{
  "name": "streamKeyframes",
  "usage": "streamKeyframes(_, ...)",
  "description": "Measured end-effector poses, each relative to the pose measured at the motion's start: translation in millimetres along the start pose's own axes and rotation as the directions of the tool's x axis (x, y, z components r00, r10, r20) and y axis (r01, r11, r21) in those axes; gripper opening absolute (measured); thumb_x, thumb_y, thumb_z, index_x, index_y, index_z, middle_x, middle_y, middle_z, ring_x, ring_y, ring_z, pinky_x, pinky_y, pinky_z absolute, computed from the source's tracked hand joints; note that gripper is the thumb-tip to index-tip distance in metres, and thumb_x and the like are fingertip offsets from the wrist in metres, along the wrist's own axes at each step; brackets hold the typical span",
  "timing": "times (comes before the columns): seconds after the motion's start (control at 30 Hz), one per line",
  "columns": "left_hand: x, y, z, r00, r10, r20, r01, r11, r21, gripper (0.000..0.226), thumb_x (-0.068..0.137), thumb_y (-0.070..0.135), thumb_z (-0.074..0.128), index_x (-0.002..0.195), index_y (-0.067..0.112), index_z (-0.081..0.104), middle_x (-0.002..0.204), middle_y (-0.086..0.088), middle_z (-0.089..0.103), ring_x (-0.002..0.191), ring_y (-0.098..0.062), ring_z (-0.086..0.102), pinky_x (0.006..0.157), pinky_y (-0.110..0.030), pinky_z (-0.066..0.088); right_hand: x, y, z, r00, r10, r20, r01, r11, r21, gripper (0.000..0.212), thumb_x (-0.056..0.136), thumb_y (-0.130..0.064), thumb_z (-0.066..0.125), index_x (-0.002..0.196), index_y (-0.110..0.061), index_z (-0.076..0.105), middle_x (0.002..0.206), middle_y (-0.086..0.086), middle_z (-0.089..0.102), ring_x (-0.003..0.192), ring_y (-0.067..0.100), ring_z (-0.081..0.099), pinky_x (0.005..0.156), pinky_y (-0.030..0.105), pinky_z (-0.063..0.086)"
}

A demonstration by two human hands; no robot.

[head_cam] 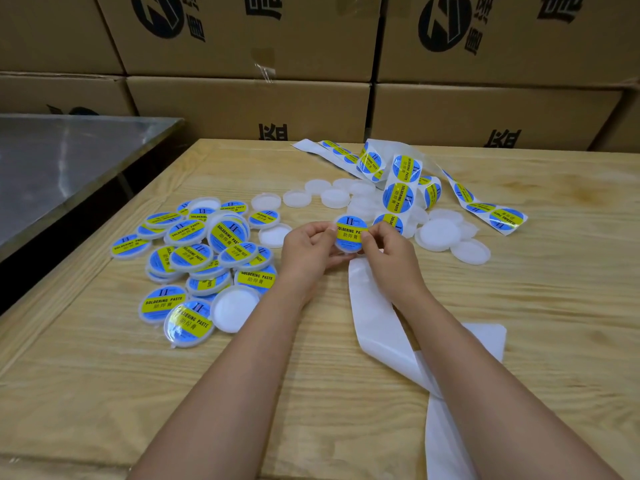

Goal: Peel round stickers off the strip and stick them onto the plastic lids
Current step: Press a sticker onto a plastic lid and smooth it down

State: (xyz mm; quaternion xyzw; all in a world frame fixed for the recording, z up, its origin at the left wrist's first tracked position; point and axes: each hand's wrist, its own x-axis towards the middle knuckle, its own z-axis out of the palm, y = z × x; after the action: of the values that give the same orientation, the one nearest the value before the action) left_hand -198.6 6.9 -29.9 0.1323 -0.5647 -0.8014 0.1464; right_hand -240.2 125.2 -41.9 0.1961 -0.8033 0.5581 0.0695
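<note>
Fingers [323, 228] of left hand [306, 242] and right hand [388, 247] grasp a round white plastic lid [348, 250]; best press its blue-and-yellow round sticker [349, 231] outward from centre.

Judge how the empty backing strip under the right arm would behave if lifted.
The backing strip is probably floppy: it curves and folds over itself on the table. Likely light, since it looks paper-thin. Its smooth face may slide easily.

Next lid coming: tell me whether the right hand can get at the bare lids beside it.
Probably, once freed: the right hand pinches the stickered lid; the bare lids lie uncovered alongside.
</note>
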Motion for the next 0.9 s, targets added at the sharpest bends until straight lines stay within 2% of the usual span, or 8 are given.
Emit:
streamKeyframes(0.13,-2,-2,2,0.996,0.077,-0.049,-0.073,0.995,0.068,0.009,0.095,0.010,0.052,0.092,0.003,0.057,0.080,-0.013,0.070,0.071,-0.021,0.071,0.065,-0.029,0.059,0,-1,2,0.999,-0.020,-0.026,0.019,0.999,-0.050,0.015,0.093,-0.014,0.052,0.080,-0.007,0.052,0.075,0.003,0.058,0.069,0.014,0.049,0.059,0.011,0.035)
streamKeyframes(0.27,-6,-4,6,0.981,0.176,-0.087,-0.162,0.976,0.144,0.012,0.094,0.008,0.053,0.083,0.014,0.056,0.064,-0.002,0.067,0.070,-0.016,0.068,0.063,-0.027,0.059,0,0,2,0.999,-0.019,-0.050,0.015,0.997,-0.076,0.013,0.092,-0.014,0.055,0.080,-0.010,0.052,0.075,0.002,0.059,0.069,0.014,0.050,0.059,0.010,0.035)
streamKeyframes(0.33,-8,-6,9,0.968,0.226,-0.110,-0.201,0.958,0.206,0.014,0.093,0.009,0.054,0.082,0.017,0.056,0.063,-0.003,0.065,0.071,-0.017,0.067,0.065,-0.029,0.059,0,0,2,0.998,-0.023,-0.059,0.018,0.996,-0.088,0.013,0.091,-0.014,0.056,0.080,-0.008,0.053,0.074,0.001,0.058,0.069,0.014,0.050,0.058,0.011,0.035)
streamKeyframes(0.43,-10,-7,12,0.951,0.286,-0.116,-0.252,0.936,0.246,0.015,0.092,0.010,0.055,0.080,0.019,0.056,0.063,0.000,0.065,0.065,-0.010,0.066,0.066,-0.029,0.059,0,0,2,0.997,-0.036,-0.072,0.028,0.994,-0.110,0.014,0.091,-0.016,0.057,0.081,-0.006,0.055,0.071,-0.003,0.056,0.067,0.012,0.049,0.058,0.010,0.035)
streamKeyframes(0.6,-11,-10,14,0.926,0.364,-0.100,-0.316,0.894,0.319,0.016,0.091,0.013,0.057,0.080,0.024,0.055,0.066,0.003,0.066,0.065,-0.006,0.066,0.075,-0.038,0.058,-1,-1,2,0.995,-0.011,-0.103,0.004,0.997,-0.074,0.017,0.092,-0.020,0.058,0.081,-0.006,0.057,0.068,-0.006,0.055,0.067,0.012,0.050,0.058,0.017,0.034)
streamKeyframes(0.7,-12,-10,15,0.925,0.368,-0.098,-0.319,0.889,0.328,0.017,0.090,0.015,0.058,0.079,0.028,0.055,0.065,0.006,0.067,0.070,-0.014,0.068,0.078,-0.045,0.056,-1,-1,2,0.992,0.002,-0.122,-0.009,0.998,-0.057,0.018,0.092,-0.022,0.059,0.082,-0.006,0.059,0.071,-0.003,0.058,0.071,0.015,0.053,0.063,0.024,0.037)
streamKeyframes(0.9,-13,-11,14,0.922,0.380,-0.078,-0.337,0.884,0.323,0.005,0.081,0.029,0.059,0.078,0.026,0.057,0.062,0.004,0.067,0.071,-0.024,0.067,0.078,-0.052,0.054,0,0,2,0.985,0.013,-0.174,-0.026,0.997,-0.076,0.022,0.089,-0.026,0.063,0.077,-0.007,0.061,0.074,0.003,0.061,0.072,0.018,0.055,0.066,0.027,0.038)
